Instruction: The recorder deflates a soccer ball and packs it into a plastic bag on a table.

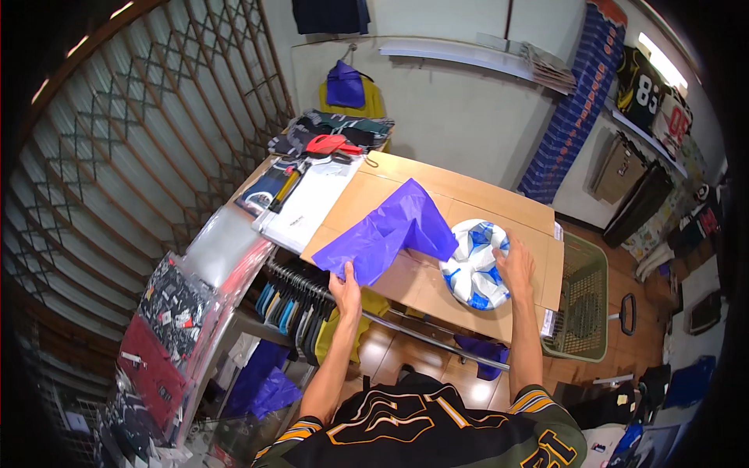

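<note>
My left hand [346,289] pinches the lower left edge of a purple plastic sheet or bag [383,231], thumb on top. The purple plastic lies creased and partly raised over a flattened cardboard sheet [497,210], its right corner reaching a round white and blue thing [475,266]. That thing has a folded, star-like surface; whether it is a ball or a wrapped roll I cannot tell. At its right rim is my right hand [515,263], with the thumb over the near face and the fingers around the edge.
Left of the cardboard lie a white package [310,216], a yellow cutter knife [287,190] and a red tape dispenser [330,144]. Clothes on hangers [301,307] hang from a metal rail [433,339] below. A green plastic basket [579,298] stands right; a folding metal gate [152,117] is left.
</note>
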Action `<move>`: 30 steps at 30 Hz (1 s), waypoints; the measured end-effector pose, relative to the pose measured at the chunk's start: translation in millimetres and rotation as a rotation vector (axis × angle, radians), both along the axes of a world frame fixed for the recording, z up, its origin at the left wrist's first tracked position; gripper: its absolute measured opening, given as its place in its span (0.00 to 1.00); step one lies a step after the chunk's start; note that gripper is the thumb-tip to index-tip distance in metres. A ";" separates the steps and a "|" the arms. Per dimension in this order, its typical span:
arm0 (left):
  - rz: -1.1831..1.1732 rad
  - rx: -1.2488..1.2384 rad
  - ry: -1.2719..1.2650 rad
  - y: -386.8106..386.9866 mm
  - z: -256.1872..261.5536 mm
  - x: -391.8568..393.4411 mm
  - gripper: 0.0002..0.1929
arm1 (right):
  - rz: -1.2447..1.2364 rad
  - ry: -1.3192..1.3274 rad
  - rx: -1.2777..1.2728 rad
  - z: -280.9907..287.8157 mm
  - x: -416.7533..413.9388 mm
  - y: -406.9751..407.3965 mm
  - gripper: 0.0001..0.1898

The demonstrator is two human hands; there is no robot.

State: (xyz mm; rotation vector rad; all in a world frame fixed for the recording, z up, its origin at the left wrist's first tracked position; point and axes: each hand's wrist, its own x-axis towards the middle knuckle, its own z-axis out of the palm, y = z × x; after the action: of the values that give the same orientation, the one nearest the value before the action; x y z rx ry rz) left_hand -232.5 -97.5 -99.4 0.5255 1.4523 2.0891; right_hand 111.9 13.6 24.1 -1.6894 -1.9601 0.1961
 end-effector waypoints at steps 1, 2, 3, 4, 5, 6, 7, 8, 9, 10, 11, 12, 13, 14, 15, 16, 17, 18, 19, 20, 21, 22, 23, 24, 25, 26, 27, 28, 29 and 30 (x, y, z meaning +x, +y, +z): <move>-0.014 -0.003 0.004 9.2 3.8 6.9 0.15 | -0.085 -0.024 -0.016 1.5 7.0 -1.9 0.28; 0.008 -0.017 0.037 16.7 7.4 13.6 0.15 | -0.144 -0.052 -0.063 4.7 15.4 -6.8 0.29; 0.026 -0.028 0.067 24.9 11.9 22.2 0.15 | -0.163 -0.050 -0.065 4.4 26.9 -10.2 0.29; 0.031 -0.019 0.104 31.1 19.7 30.8 0.15 | -0.221 -0.060 -0.077 2.7 38.3 -13.9 0.29; 0.010 -0.020 0.105 37.8 20.6 37.6 0.15 | -0.280 -0.069 -0.089 1.4 49.4 -17.6 0.30; 0.049 -0.044 0.157 42.0 22.9 43.9 0.15 | -0.287 -0.045 -0.093 1.5 59.1 -21.9 0.31; 0.088 -0.066 0.210 45.3 24.8 51.0 0.15 | -0.314 -0.042 -0.098 1.4 65.6 -27.9 0.31; 0.081 -0.004 0.184 43.3 25.3 60.1 0.15 | -0.308 -0.013 -0.049 1.7 68.9 -34.8 0.31; 0.072 0.001 0.201 38.1 28.2 63.4 0.15 | -0.295 0.017 0.005 3.9 68.7 -41.5 0.32; 0.035 -0.065 0.304 34.7 25.5 68.1 0.15 | -0.223 0.079 0.066 2.1 70.9 -45.4 0.36; 0.000 -0.129 0.408 31.9 23.1 72.3 0.15 | -0.248 0.077 0.064 1.8 67.7 -51.6 0.36; -0.010 -0.131 0.410 27.5 24.0 76.9 0.15 | -0.243 0.058 0.070 3.4 57.6 -58.5 0.41; -0.177 -0.184 0.347 26.5 24.4 86.8 0.15 | -0.254 0.033 0.072 5.2 50.8 -66.9 0.47; -0.341 -0.238 0.283 27.0 23.0 95.4 0.15 | -0.276 0.028 0.066 7.5 43.5 -74.8 0.47; -0.352 -0.240 0.282 29.6 16.3 98.1 0.15 | -0.283 0.029 0.014 11.1 31.7 -81.6 0.54; -0.467 -0.256 0.263 34.6 7.5 101.5 0.15 | -0.289 0.030 -0.038 12.9 22.4 -86.6 0.62; -0.578 -0.273 0.242 37.4 -1.0 104.0 0.15 | -0.297 0.028 -0.042 12.4 15.1 -89.5 0.62; -0.651 -0.274 0.253 40.9 3.2 111.3 0.19 | -0.281 -0.015 -0.044 10.2 10.9 -91.2 0.66; -0.667 -0.278 0.252 42.3 8.5 110.6 0.19 | -0.263 -0.057 -0.048 8.9 5.9 -91.9 0.70; -0.830 -0.359 0.430 41.8 14.6 106.5 0.21 | -0.266 -0.127 -0.094 10.8 0.3 -92.9 0.70; -0.988 -0.438 0.611 41.3 21.3 102.0 0.24 | -0.274 -0.128 -0.099 10.7 -0.9 -92.7 0.70; -0.916 -0.435 0.769 38.4 17.7 97.0 0.25 | -0.314 -0.166 -0.158 9.9 -2.6 -91.7 0.70; -0.925 -0.437 0.768 36.4 20.3 90.0 0.25 | -0.353 -0.204 -0.217 9.2 -4.5 -90.7 0.69; -1.035 -0.491 0.819 33.1 37.7 84.7 0.22 | -0.365 -0.203 -0.224 7.3 -4.8 -89.0 0.69; -1.142 -0.546 0.870 28.3 55.6 77.7 0.20 | -0.373 -0.210 -0.186 5.6 -5.8 -87.9 0.68; -1.135 -0.555 0.956 21.7 69.5 68.8 0.16 | -0.377 -0.216 -0.150 3.6 -7.9 -89.1 0.66; -1.143 -0.552 0.955 20.0 82.1 63.2 0.16 | -0.384 -0.220 -0.152 4.9 -8.8 -88.7 0.66; -1.132 -0.530 0.987 20.3 92.2 58.8 0.14 | -0.386 -0.203 -0.128 4.0 -9.2 -87.5 0.66; -1.121 -0.507 1.018 20.5 105.3 57.2 0.13 | -0.389 -0.186 -0.103 2.7 -9.2 -86.4 0.66; -1.053 -0.560 1.081 20.1 131.3 59.2 0.14 | -0.393 -0.186 -0.107 1.6 -10.0 -86.1 0.66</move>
State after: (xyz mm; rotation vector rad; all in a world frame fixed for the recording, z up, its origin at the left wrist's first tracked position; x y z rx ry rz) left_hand -173.3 -77.4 31.9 1.8138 1.5767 0.4718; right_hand 102.0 -72.5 25.8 -2.1911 -1.7205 -0.0023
